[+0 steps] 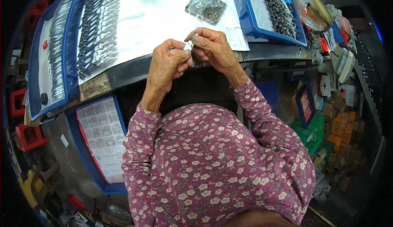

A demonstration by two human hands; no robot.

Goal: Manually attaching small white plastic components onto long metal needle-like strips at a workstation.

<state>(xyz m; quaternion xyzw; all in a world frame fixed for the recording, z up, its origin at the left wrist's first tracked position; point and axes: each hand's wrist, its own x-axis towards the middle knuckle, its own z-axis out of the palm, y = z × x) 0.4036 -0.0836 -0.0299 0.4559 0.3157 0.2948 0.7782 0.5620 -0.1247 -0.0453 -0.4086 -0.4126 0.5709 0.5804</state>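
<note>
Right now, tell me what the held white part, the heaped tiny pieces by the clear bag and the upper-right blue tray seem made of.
White part: probably hard plastic, judging by its smooth, even white.
Tiny pieces: likely metal, from their brownish-grey glints; too small to be sure.
Blue tray: seemingly moulded plastic, slightly glossy, evenly coloured throughout.

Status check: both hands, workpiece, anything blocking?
Left hand pinching small, white, irregular, plastic-looking piece. Right hand alongside, curled, contact unclear. Piece partly hidden by grip; no other obstruction seen.

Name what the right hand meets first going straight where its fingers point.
Probably the small white piece in the left hand; depth is unclear, so the right hand may already touch it.
</note>
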